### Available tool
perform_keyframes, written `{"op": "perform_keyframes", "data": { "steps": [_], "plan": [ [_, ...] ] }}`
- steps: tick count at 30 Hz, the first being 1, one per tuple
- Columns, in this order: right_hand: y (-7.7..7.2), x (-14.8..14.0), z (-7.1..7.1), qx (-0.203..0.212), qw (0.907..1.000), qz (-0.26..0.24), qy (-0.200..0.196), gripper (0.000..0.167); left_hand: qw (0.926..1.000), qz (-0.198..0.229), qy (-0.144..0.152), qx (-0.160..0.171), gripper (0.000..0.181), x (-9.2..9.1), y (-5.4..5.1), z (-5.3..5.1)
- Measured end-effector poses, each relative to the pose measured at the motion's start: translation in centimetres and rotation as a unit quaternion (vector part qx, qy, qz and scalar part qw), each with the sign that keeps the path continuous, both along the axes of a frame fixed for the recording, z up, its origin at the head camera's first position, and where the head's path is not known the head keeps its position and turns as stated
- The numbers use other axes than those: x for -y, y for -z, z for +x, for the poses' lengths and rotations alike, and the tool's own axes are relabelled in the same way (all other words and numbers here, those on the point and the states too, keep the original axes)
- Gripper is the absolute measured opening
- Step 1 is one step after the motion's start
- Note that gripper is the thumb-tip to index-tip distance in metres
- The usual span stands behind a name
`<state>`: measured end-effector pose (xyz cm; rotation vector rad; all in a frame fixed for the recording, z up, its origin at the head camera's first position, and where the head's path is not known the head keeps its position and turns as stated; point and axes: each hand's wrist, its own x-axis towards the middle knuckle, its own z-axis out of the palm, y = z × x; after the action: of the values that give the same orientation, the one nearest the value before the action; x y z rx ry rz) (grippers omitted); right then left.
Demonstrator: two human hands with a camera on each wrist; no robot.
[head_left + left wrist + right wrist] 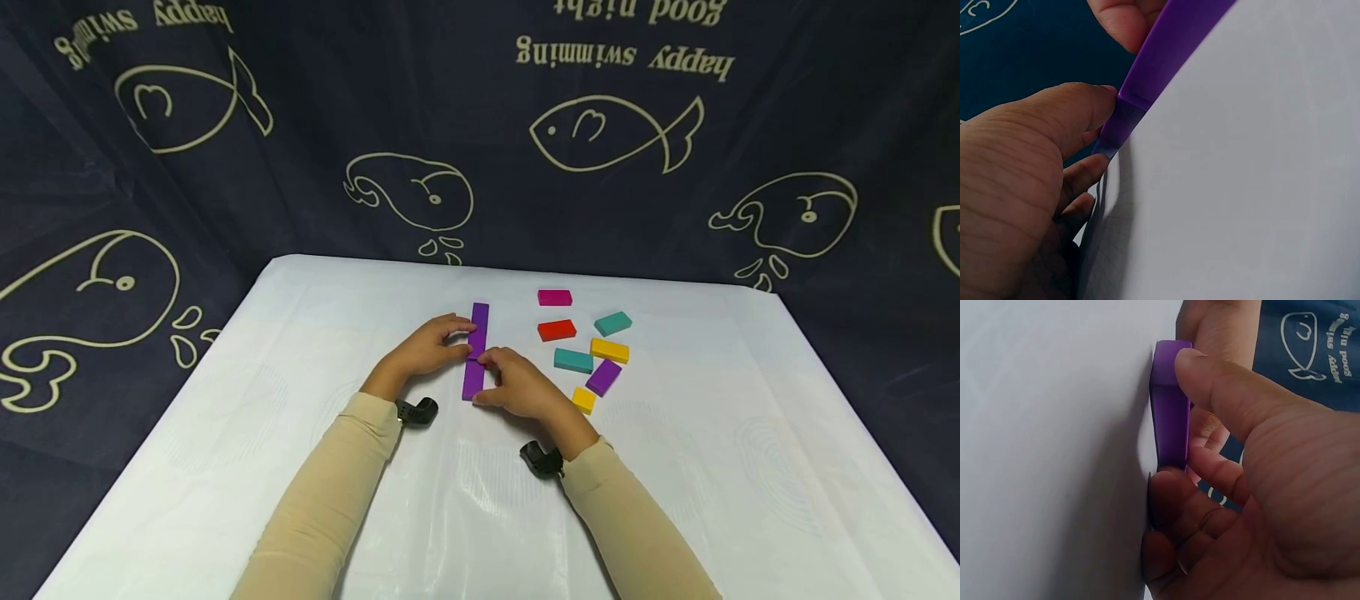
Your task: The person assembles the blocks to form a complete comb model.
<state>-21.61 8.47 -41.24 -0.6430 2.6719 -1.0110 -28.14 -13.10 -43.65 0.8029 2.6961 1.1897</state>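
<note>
Far purple block (481, 321): your left hand (431, 343) touches; pinch unclear.
Near purple block (473, 382): likely light, rigid; your right hand (521, 385) aptly pinches its ends.

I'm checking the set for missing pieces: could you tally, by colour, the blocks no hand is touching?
Pink block: 1
Red block: 1
Purple block: 1
Teal blocks: 2
Yellow blocks: 2
Total: 7
Left out: the purple row that the left hand and right hand touch.
</note>
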Motion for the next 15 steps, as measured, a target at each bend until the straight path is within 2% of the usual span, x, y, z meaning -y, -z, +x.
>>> {"op": "perform_keyframes", "data": {
  "steps": [15],
  "plan": [
    [0.10,0.04,-0.09,-0.012,0.9999,-0.004,0.002,0.050,1.0000,-0.008,-0.001,-0.002,0.046,-0.07,-0.04,0.02]
  ]
}}
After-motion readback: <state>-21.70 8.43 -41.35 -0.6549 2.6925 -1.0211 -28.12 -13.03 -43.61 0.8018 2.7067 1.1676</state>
